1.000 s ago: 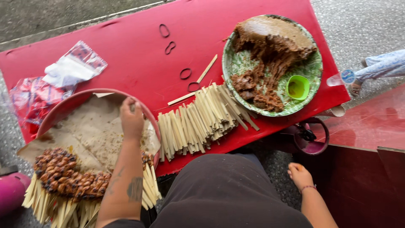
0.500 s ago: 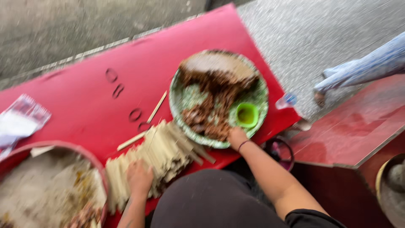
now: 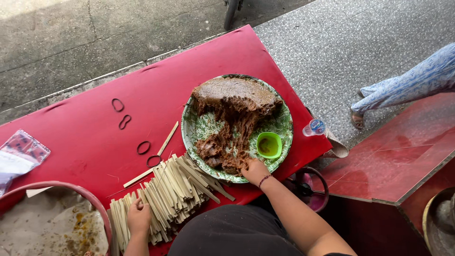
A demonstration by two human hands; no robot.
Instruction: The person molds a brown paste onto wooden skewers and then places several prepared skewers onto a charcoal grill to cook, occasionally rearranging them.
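Note:
A round green-patterned tray (image 3: 284, 124) on the red table (image 3: 90, 142) holds a big mass of sticky brown paste (image 3: 234, 102) and a small green cup (image 3: 268, 145). My right hand (image 3: 255, 171) rests on the near edge of the paste, fingers pinching into it. My left hand (image 3: 138, 217) lies on a pile of pale leaf strips (image 3: 173, 192) near the table's front edge, fingers curled over several of them.
Dark rubber bands (image 3: 124, 122) lie scattered on the table. A red-rimmed basin (image 3: 71, 189) lined with paper sits at the lower left, a plastic bag (image 3: 19, 154) beside it. A water bottle (image 3: 314, 127) stands off the right edge. Another person's leg (image 3: 407, 85) is at the right.
My view swung right from the basin to the tray. My left hand left the basin and came to the leaf strips. My right hand rose from my side to the paste.

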